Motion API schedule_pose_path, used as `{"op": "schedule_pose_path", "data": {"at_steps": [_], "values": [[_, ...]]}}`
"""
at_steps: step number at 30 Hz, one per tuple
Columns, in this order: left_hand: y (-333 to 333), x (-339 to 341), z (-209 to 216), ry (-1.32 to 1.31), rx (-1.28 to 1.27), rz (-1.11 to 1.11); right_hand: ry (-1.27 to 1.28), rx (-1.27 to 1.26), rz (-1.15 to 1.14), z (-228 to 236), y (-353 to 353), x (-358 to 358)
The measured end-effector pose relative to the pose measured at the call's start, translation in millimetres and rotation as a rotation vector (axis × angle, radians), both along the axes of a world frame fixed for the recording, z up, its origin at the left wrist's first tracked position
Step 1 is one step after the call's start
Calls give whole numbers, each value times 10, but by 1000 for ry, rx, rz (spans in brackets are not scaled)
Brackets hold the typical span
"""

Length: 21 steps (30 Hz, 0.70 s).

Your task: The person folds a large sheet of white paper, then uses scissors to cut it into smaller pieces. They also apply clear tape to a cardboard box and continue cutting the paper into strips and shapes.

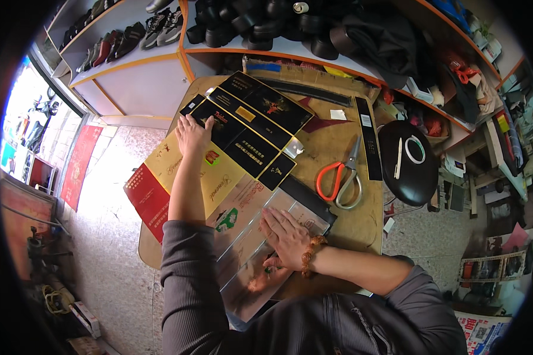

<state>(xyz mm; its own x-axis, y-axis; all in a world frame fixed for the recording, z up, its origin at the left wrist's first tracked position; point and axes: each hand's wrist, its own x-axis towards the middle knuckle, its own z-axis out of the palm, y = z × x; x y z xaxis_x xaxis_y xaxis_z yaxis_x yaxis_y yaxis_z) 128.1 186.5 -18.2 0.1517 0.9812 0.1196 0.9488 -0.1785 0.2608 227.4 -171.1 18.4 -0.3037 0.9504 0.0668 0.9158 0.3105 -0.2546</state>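
Observation:
My left hand point(192, 135) lies flat with fingers spread at the left edge of a black and gold printed card sheet point(256, 120), above a gold sheet point(180, 171) and a red one point(147, 198). My right hand point(287, 236) rests palm down, fingers extended, on a glossy rose-coloured sheet point(237, 251) with a green emblem; the sheet mirrors the hand. A bead bracelet circles the right wrist. Between the sheets and the table's right edge lie large scissors point(341, 179) with one orange and one grey handle, blades pointing away. Neither hand grips anything.
The wooden table point(361, 228) carries a narrow black strip point(368, 139) and a white scrap point(337, 115). To its right, a black round seat point(407, 163) holds a tape roll point(415, 150) and a pale stick point(398, 158). Shoe shelves point(124, 59) stand beyond.

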Motion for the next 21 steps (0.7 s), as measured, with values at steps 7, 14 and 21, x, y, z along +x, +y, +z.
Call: {"op": "schedule_pose_path", "data": {"at_steps": [7, 14, 21], "values": [[-640, -290, 123, -142, 21, -166, 344, 260, -150, 125, -39, 609], [-2798, 29, 641, 20, -48, -839, 278, 401, -672, 60, -187, 1434], [-3461, 522, 765, 181, -98, -775, 196, 276, -826, 112, -217, 1258]]}}
